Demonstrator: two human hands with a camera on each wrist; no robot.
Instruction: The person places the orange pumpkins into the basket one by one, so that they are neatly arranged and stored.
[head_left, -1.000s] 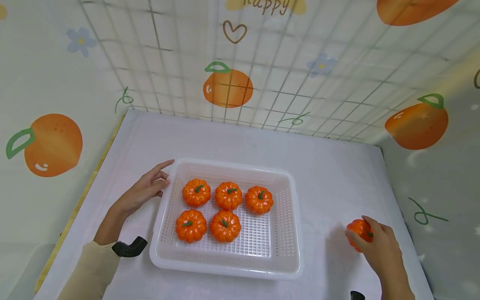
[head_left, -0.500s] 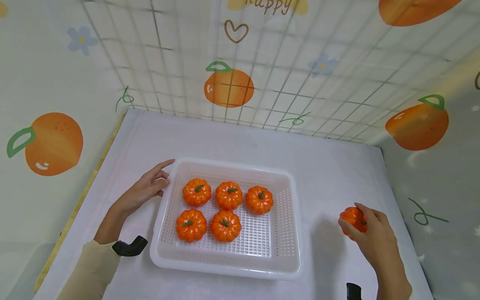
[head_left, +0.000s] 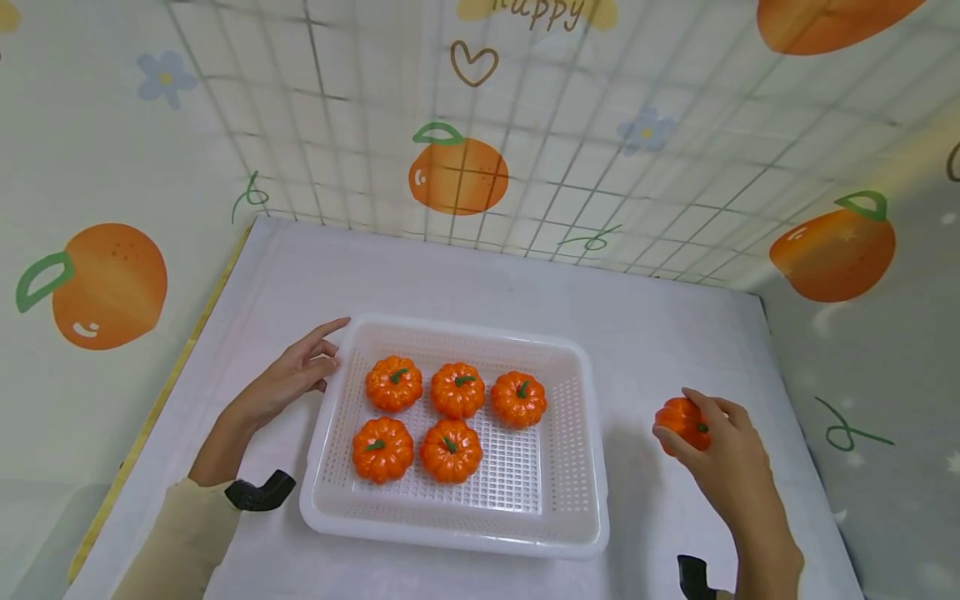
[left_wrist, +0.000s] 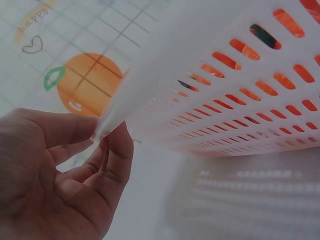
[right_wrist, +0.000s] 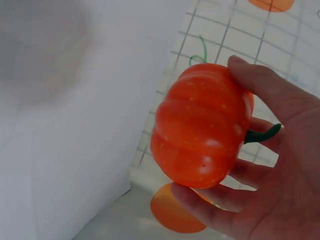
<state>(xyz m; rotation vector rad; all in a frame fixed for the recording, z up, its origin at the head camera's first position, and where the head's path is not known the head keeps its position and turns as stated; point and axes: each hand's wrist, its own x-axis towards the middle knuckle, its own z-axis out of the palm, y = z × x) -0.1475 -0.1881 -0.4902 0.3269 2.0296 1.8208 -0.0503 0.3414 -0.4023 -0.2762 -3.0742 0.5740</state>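
My right hand (head_left: 723, 454) grips a small orange toy pumpkin (head_left: 681, 423) with a green stem, to the right of the basket. In the right wrist view, thumb and fingers hold this pumpkin (right_wrist: 202, 127) by its sides, with its stem toward the palm. A white plastic basket (head_left: 480, 537) stands on the table with several similar pumpkins inside, such as one at its lower left (head_left: 382, 450). At the basket's left side, my left hand (head_left: 288, 375) pinches the rim; the left wrist view shows the basket edge (left_wrist: 112, 110) between its fingers.
White cloth covers the table (head_left: 517, 279). A yellow strip (head_left: 161, 400) runs along its left edge. Behind and to the sides stand pale walls (head_left: 360, 125) with printed oranges, flowers and a grid.
My right hand has moved leftward and a little toward the back with the pumpkin, closer to the basket. My left hand keeps its place at the rim.
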